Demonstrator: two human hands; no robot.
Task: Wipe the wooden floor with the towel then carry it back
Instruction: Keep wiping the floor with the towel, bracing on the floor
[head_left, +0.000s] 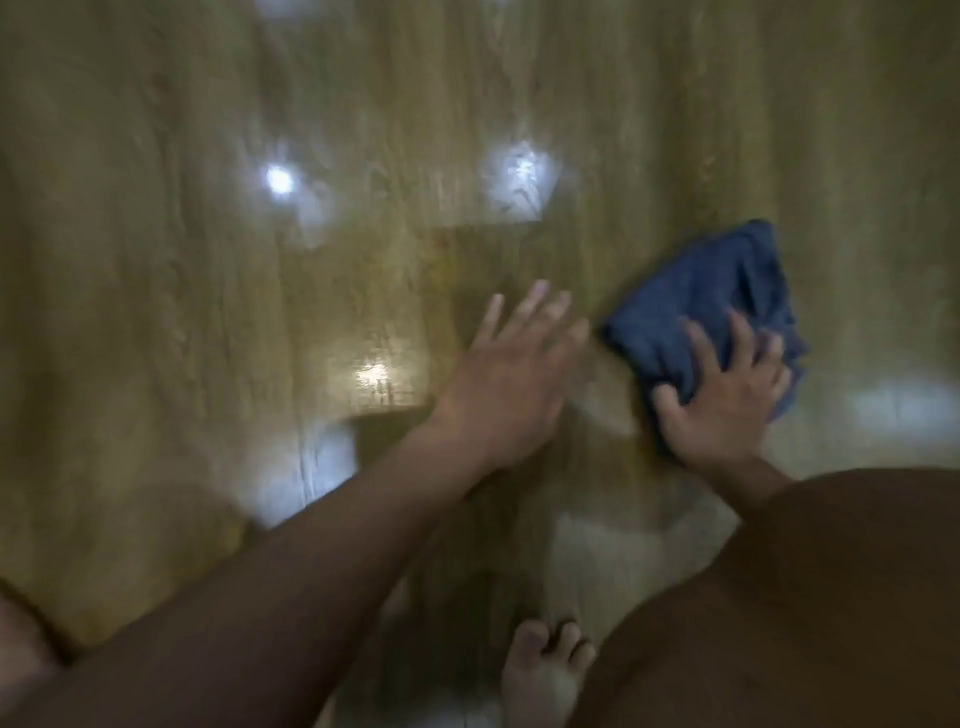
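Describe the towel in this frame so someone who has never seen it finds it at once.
On the glossy wooden floor filling the view, look right, above the person's bent leg. There the right hand presses on a bunched towel. It is the only dark blue thing; the left hand beside it holds nothing.

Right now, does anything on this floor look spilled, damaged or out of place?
Nothing stands out. The blue towel lies bunched under the right hand on the wooden floor; the blurred bright patches look like light reflections, not spills.
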